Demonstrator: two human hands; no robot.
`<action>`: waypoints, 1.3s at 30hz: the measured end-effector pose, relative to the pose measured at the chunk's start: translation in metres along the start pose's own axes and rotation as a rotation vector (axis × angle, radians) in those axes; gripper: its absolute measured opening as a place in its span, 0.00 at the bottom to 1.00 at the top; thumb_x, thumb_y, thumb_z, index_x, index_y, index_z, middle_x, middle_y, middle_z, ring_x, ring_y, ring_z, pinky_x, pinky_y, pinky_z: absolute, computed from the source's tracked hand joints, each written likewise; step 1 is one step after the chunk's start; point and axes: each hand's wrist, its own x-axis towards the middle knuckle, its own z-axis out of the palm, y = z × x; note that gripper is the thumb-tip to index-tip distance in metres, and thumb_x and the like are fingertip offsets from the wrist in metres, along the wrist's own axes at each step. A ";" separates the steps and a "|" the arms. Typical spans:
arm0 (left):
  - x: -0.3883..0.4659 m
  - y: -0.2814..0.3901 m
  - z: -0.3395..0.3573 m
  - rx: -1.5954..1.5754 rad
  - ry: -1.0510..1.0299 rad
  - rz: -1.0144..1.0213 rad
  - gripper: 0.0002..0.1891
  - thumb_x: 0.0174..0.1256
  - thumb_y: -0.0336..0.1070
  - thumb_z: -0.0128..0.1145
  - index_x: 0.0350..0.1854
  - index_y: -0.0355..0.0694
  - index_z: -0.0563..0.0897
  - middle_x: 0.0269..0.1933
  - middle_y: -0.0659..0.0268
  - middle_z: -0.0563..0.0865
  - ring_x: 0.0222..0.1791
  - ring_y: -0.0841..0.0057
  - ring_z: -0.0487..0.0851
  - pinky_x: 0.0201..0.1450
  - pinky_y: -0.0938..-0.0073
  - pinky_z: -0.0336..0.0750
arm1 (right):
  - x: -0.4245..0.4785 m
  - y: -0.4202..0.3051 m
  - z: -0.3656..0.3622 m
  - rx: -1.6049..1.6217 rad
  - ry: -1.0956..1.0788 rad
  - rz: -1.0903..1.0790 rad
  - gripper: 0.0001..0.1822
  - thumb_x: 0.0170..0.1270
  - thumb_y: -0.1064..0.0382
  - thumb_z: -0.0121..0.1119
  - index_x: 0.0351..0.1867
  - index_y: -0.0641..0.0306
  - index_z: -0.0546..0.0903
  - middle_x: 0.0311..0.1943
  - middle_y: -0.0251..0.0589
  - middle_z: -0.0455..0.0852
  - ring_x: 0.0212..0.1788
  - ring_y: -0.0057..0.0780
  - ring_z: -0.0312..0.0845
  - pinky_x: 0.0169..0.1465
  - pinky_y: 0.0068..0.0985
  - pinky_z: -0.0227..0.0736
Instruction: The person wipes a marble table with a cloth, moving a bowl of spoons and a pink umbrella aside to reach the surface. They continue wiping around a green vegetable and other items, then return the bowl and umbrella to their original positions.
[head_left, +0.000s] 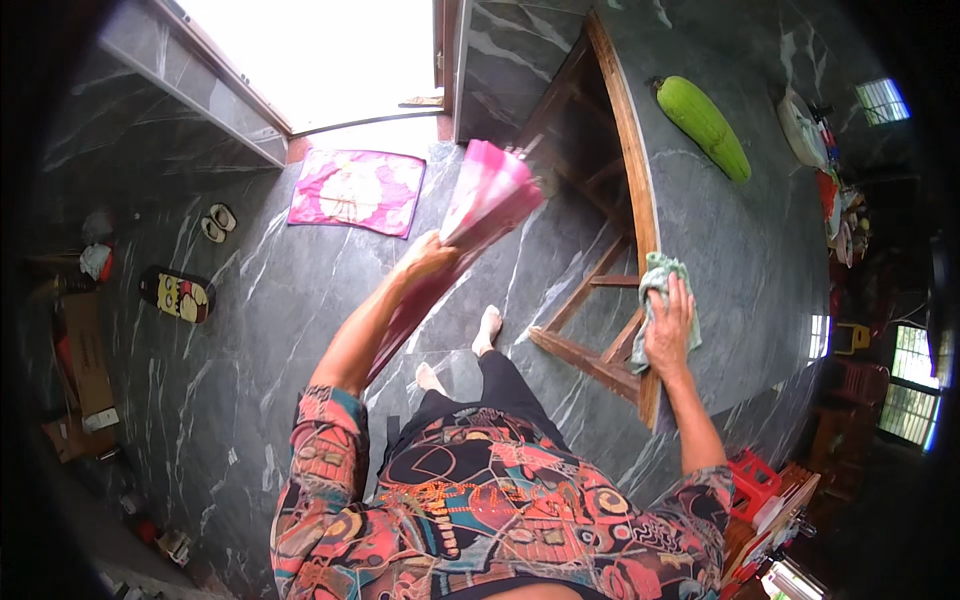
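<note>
My left hand grips a pink and white sheet, perhaps a cloth or plastic table cover, which hangs in folds beside my left forearm. My right hand rests on a pale green cloth, its fingers spread over it. That cloth lies bunched on the near left part of the table, partly over its wooden edge. The tabletop is dark grey with a stone-like look. Farther along it lies a long green gourd. Wooden legs and braces show below the edge.
Grey veined tiles cover the floor. A pink floral mat lies before the bright doorway. To the left are a pair of shoes and a skateboard deck with a cartoon face. A red plastic stool stands at right.
</note>
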 end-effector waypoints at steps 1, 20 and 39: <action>0.035 -0.018 0.012 0.105 -0.023 0.018 0.20 0.57 0.45 0.60 0.41 0.30 0.83 0.28 0.58 0.85 0.28 0.67 0.83 0.32 0.66 0.76 | 0.002 -0.001 -0.003 0.010 -0.002 -0.019 0.28 0.56 0.73 0.54 0.62 0.57 0.73 0.74 0.52 0.57 0.76 0.55 0.48 0.74 0.58 0.45; 0.432 0.112 0.277 -1.501 -0.312 -0.046 0.12 0.67 0.43 0.56 0.35 0.37 0.79 0.31 0.60 0.86 0.27 0.67 0.85 0.31 0.69 0.82 | 0.002 0.011 -0.011 0.160 -0.070 0.056 0.22 0.59 0.70 0.57 0.58 0.58 0.77 0.70 0.50 0.65 0.74 0.52 0.57 0.74 0.55 0.50; 0.451 0.134 0.388 -1.011 -0.057 -0.317 0.14 0.68 0.44 0.55 0.39 0.35 0.79 0.32 0.59 0.86 0.28 0.67 0.86 0.32 0.69 0.82 | -0.012 0.014 -0.005 0.172 -0.126 0.163 0.13 0.66 0.59 0.57 0.50 0.45 0.82 0.66 0.37 0.72 0.69 0.38 0.65 0.72 0.50 0.55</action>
